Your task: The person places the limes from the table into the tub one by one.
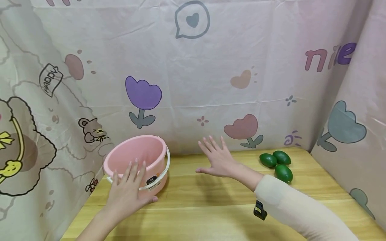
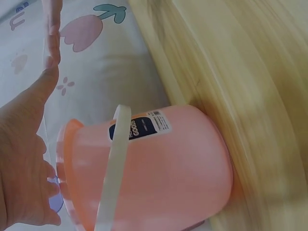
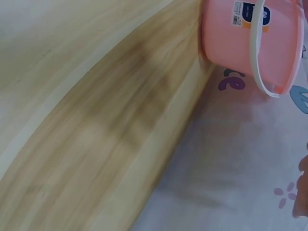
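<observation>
Evidently both hands are relaxed and grasp nothing. The left hand (image 1: 128, 190), fingers spread, hovers just in front of the pink bucket (image 2: 178, 163), overlapping its near rim in the head view; whether a fingertip touches that rim I cannot tell. The right hand (image 1: 219, 160) hangs in the air to the right of the bucket and apart from it, fingers fanned and thumb pointing toward it. A cream sleeve (image 1: 301, 207) covers that forearm, with a small black device (image 1: 260, 211) at its cuff. The bucket stands upright, its white handle (image 2: 114, 166) lowered across the labelled side. Well to the right of the bucket, three glossy green oval fruits (image 1: 283, 173) lie clustered. Under the bucket is a wood-grain table (image 1: 199, 221); behind it hangs a cartoon-printed curtain (image 1: 193, 83).
</observation>
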Motion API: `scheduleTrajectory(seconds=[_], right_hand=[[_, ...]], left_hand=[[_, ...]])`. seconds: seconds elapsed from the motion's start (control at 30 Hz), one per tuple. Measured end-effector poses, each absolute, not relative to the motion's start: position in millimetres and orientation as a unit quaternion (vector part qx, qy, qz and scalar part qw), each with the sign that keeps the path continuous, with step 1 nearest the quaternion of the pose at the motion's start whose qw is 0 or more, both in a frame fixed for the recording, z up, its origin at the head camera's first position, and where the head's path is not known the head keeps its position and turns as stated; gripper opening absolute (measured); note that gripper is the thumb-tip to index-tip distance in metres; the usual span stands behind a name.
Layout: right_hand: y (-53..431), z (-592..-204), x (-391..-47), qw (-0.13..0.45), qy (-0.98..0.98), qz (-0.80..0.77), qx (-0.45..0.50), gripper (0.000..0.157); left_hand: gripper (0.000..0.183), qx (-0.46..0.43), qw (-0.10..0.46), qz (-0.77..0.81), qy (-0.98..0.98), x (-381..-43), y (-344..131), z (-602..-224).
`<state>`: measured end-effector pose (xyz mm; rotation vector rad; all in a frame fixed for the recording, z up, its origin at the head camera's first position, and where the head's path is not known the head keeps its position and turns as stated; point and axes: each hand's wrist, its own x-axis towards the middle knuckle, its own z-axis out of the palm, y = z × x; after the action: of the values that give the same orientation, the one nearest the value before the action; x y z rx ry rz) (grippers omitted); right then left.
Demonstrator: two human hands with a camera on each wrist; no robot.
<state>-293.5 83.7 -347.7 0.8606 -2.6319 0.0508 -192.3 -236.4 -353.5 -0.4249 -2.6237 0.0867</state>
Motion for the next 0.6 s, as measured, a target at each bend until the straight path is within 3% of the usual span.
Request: scheduleTrajectory(seconds=[0.17, 0.6], right_hand=[[78, -349, -300, 0.21, -0.926, 0.011, 0.312, 0.093], [64, -352, -309, 0.198, -0.92, 0.033, 0.337, 0.095]], left_hand=[[0.112, -0.155, 0.242, 0.035, -0.957, -188, -239, -352], [0.096, -0.153, 0.276, -0.02, -0.949, -185, -246, -353]])
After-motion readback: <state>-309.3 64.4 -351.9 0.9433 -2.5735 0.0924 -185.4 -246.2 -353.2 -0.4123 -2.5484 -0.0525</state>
